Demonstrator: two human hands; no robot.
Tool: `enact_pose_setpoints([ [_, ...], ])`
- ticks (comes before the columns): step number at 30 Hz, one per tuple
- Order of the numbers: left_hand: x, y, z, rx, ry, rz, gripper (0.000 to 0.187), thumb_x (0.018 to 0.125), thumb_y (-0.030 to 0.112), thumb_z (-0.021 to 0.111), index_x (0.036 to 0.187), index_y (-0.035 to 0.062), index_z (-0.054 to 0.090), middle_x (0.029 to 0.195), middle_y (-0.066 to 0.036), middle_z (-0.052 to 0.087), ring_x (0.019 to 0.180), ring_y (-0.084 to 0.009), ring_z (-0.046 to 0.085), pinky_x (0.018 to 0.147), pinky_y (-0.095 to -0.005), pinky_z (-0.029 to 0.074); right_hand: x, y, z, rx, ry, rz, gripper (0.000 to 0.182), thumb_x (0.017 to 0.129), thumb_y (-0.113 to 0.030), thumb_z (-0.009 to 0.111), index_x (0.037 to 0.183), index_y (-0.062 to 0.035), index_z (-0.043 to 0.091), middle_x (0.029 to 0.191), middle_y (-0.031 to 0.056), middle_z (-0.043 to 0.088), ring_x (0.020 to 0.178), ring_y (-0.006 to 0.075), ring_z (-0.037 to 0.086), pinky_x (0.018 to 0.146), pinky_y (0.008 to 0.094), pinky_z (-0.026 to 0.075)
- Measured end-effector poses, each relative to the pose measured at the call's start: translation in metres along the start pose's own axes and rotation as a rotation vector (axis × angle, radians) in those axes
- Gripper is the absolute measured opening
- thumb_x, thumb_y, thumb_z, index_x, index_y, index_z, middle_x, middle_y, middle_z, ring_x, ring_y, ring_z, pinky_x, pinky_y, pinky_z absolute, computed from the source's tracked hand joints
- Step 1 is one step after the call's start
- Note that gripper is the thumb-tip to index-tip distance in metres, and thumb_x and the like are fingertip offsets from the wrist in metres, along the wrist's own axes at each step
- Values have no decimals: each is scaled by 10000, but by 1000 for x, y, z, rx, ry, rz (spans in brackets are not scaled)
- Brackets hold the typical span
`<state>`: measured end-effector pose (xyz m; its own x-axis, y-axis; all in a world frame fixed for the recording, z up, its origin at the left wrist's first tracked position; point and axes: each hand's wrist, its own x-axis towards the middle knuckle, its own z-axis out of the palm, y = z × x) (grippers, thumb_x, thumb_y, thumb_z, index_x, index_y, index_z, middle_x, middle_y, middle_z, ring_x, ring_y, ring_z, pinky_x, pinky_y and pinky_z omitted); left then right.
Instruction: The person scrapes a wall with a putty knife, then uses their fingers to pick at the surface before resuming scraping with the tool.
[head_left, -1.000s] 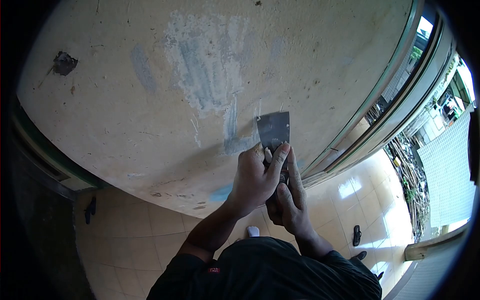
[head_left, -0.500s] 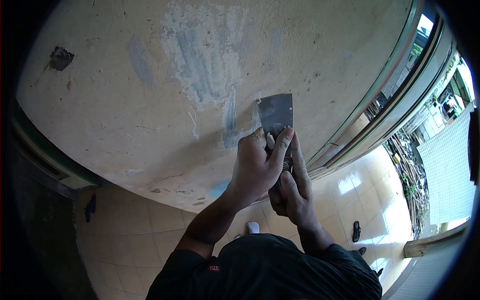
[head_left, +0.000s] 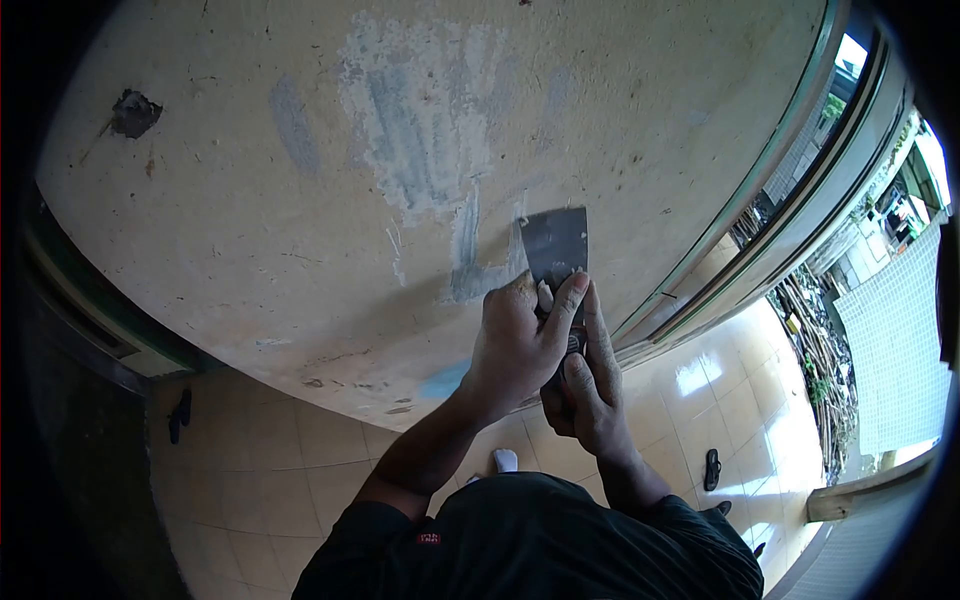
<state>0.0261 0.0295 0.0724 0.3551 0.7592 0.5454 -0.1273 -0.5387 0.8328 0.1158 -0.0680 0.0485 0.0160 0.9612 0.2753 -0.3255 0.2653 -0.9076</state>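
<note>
A putty knife (head_left: 557, 240) with a broad grey metal blade is in both my hands, its blade close against the painted wall (head_left: 250, 230). My right hand (head_left: 597, 400) is wrapped round the dark handle, index finger stretched along it. My left hand (head_left: 512, 340) is closed at the base of the blade, its thumb pressed near the handle. Whitish filler (head_left: 545, 296) clings beside the left thumb. Just left of the blade, a thin grey filler streak (head_left: 465, 250) marks the wall, below a larger whitish patch (head_left: 425, 120).
A dark chipped hole (head_left: 135, 114) breaks the wall at upper left. A green-edged window frame (head_left: 790, 130) runs down the right side. Slippers lie on the tiled floor (head_left: 290, 440), one slipper (head_left: 712, 468) to the right. Outside are piled sticks (head_left: 815, 370).
The putty knife and both hands have moved slightly down along the wall, with the grip unchanged. The view has shifted a little too.
</note>
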Motion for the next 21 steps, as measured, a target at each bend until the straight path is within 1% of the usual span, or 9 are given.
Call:
enact_pose_setpoints([
  [1, -4, -3, 2, 14, 41, 43, 245, 894, 179, 575, 774, -32, 542, 557, -118, 558, 447, -190, 552, 428, -309, 400, -2, 9, 0, 0, -4, -7, 571, 969, -132, 345, 1450, -42, 50, 942, 104, 541, 595, 60, 453, 520, 199, 402],
  [2, -8, -1, -1, 29, -13, -104, 242, 891, 178, 577, 783, -35, 544, 574, -125, 557, 476, -194, 557, 449, -319, 408, -2, 20, 0, -130, 67, -68, 568, 966, -128, 343, 1448, -34, 59, 1100, 148, 489, 716, 87, 478, 613, 213, 421],
  [4, -4, -4, -1, 3, 9, -55, 242, 891, 178, 577, 785, -37, 545, 583, -131, 562, 492, -198, 569, 457, -320, 414, 1, 21, 3, -250, 143, -83, 565, 956, -115, 338, 1443, -12, 71, 1402, 218, 294, 1010, 146, 459, 839, 249, 403],
  [5, -3, -5, 0, -28, 25, -18, 242, 891, 178, 576, 787, -38, 546, 592, -137, 566, 509, -201, 580, 465, -322, 419, 3, 21, 3, -249, 144, -74, 565, 956, -115, 338, 1443, -12, 71, 1402, 218, 294, 1010, 146, 459, 839, 249, 403],
  [8, 3, 13, -8, 48, -45, -77, 242, 891, 183, 577, 784, -32, 551, 609, -148, 580, 525, -211, 597, 470, -315, 425, 11, 14, 3, -136, 105, -110, 576, 954, -125, 357, 1441, -7, 73, 1278, 181, 432, 717, 78, 478, 619, 197, 420],
  [10, 2, 11, -6, 60, -63, -107, 240, 890, 183, 577, 784, -31, 553, 614, -151, 583, 529, -212, 599, 472, -314, 427, 9, 13, 3, -123, 83, -103, 576, 955, -122, 359, 1442, -9, 73, 1239, 167, 455, 653, 61, 445, 573, 186, 396],
  [12, -10, -4, 0, 35, 61, -36, 212, 897, 150, 582, 774, -22, 561, 611, -38, 569, 534, -47, 513, 465, -224, 393, 3, 18, 6, -192, 113, -122, 572, 955, -103, 354, 1442, -11, 68, 1174, 144, 483, 570, 43, 393, 521, 177, 362],
  [17, -5, -1, -1, 27, 28, -86, 214, 899, 149, 579, 766, -16, 546, 618, -32, 565, 537, -50, 507, 462, -229, 394, 5, 14, 8, -189, 131, -73, 564, 952, -82, 350, 1441, -7, 78, 1216, 152, 462, 617, 45, 398, 550, 177, 373],
  [21, -1, 10, -2, -5, 7, -45, 209, 901, 150, 575, 778, -14, 538, 641, -35, 572, 549, -52, 516, 468, -227, 400, 7, 13, 6, -126, 114, -123, 564, 947, -75, 348, 1433, 19, 79, 1298, 187, 407, 759, 85, 467, 676, 204, 422],
])
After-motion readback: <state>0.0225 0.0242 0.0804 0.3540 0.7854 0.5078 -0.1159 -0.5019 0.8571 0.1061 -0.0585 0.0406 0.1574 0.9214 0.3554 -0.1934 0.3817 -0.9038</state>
